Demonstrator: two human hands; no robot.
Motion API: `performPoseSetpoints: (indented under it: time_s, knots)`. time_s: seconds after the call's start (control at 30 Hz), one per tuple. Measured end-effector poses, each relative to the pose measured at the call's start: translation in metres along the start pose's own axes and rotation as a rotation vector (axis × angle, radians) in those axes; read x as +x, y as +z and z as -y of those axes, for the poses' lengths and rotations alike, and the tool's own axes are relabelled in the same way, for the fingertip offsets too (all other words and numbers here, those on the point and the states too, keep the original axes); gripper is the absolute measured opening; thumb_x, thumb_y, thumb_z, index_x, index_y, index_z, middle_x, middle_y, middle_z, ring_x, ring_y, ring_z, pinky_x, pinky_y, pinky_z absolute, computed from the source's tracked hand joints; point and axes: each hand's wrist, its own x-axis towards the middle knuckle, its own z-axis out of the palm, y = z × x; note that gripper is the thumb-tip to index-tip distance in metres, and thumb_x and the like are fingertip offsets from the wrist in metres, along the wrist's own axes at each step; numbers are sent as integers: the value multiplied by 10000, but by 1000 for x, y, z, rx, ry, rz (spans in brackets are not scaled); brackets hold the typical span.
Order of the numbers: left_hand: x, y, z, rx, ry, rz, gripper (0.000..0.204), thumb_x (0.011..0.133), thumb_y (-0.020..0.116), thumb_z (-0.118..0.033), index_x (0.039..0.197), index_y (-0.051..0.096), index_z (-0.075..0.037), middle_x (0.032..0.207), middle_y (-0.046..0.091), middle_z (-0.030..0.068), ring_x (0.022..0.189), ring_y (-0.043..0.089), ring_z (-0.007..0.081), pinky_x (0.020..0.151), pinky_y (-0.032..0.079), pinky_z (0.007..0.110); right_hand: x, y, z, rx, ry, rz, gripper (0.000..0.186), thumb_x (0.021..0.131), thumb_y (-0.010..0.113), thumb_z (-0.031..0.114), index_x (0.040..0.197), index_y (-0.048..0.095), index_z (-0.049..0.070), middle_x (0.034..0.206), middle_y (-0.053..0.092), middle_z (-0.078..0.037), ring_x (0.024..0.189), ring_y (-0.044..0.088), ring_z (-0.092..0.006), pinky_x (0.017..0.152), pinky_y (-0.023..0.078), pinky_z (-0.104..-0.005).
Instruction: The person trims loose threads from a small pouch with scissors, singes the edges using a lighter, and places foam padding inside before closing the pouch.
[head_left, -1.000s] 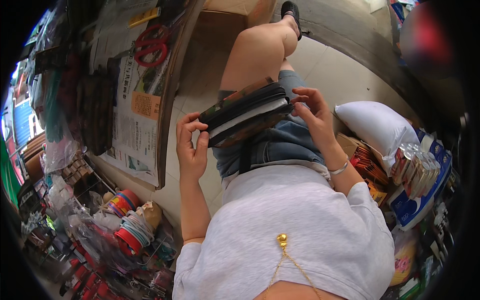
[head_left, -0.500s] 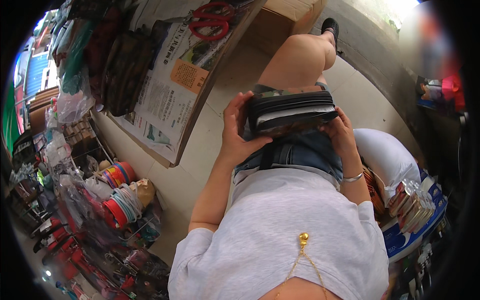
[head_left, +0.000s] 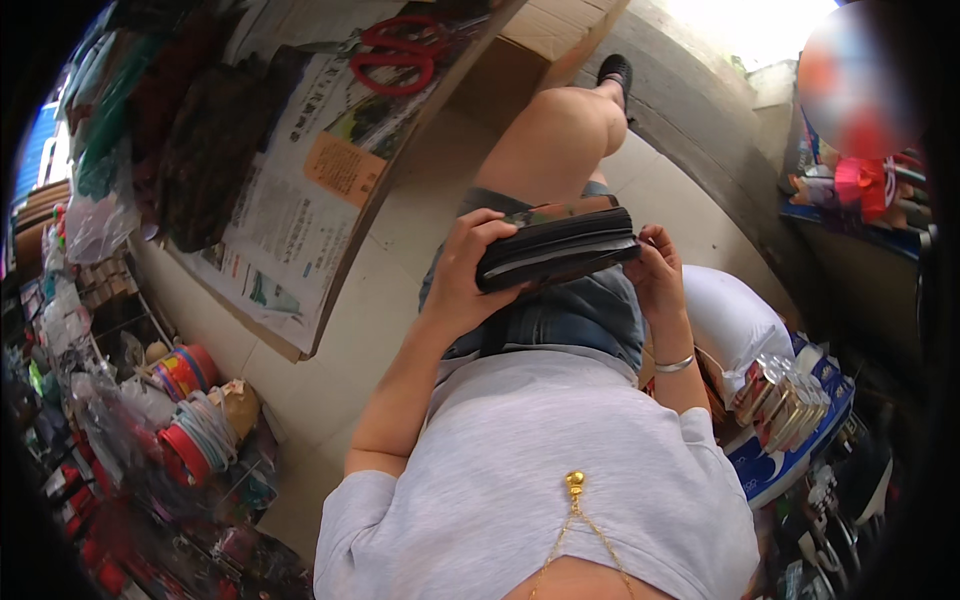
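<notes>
- At lower left I see pale cord [head_left: 205,428] coiled against a red tub [head_left: 180,455]; I can't tell whether any lies inside.
- Newspaper [head_left: 285,215] covers most of the bench [head_left: 389,205], with a dark pouch [head_left: 215,150] and red scissors [head_left: 400,53] on it.
- Pale floor tiles [head_left: 375,285] run between the bench's right edge and the left forearm [head_left: 405,390], so I have that arm well apart from the edge.
- My left hand [head_left: 470,270] has its fingers clamped round the case's left end, some over the top.
- The case [head_left: 560,245] is held above the denim shorts [head_left: 570,325], long axis across the body, right end angled slightly away from me. Its black zip side faces me; a pale strip shows between dark layers, contents unclear.
- Beyond it stands a cardboard box [head_left: 560,25]; I can't make out what it contains.
- My right hand [head_left: 658,275] has its fingertips drawn together at the case's right corner; I can't tell whether they grip it.
- Just past the right forearm [head_left: 677,335], a white sack [head_left: 735,310] bulges near a blue pack [head_left: 835,385].
</notes>
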Motion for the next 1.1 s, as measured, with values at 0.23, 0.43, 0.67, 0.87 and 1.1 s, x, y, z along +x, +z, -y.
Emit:
performPoseSetpoints:
  time_s: [0.23,0.43,0.67,0.87,1.1]
  knots:
    - [-11,-2,1,90,32,13,652,558,812,17,1141,558,-129,1252,498,138,1111,531,349,929,463,430,-15,44,35,-354,-305,61,85,895,565,-11,953,549,49,734,561,11,609,463,-62,548,358,-195]
    - [-4,8,-12,204,102,70,625,576,807,-28,1145,571,-130,1225,528,120,1119,519,339,942,435,427,-38,93,22,-1058,-435,276,68,847,597,-33,888,584,21,750,615,-75,630,593,-166,581,465,-264]
    - [3,5,2,-5,51,13,773,591,862,-141,1272,497,-107,1266,533,112,1144,515,324,963,407,414,-40,135,4,-900,-503,423,84,836,601,-40,902,586,10,788,622,-106,650,619,-218,590,486,-286]
    - [-3,17,13,21,-102,44,896,597,838,-74,1391,425,-105,1208,553,133,1097,542,309,946,456,391,-30,124,14,-831,-426,286,48,867,556,-46,893,561,-6,722,588,-78,621,559,-98,553,439,-226]
    - [17,18,-1,174,125,-2,652,730,678,-138,1350,488,-62,1090,576,140,991,539,319,897,445,419,-36,164,18,-1707,-1116,577,176,668,658,66,834,605,89,609,473,-10,575,486,-172,537,374,-303]
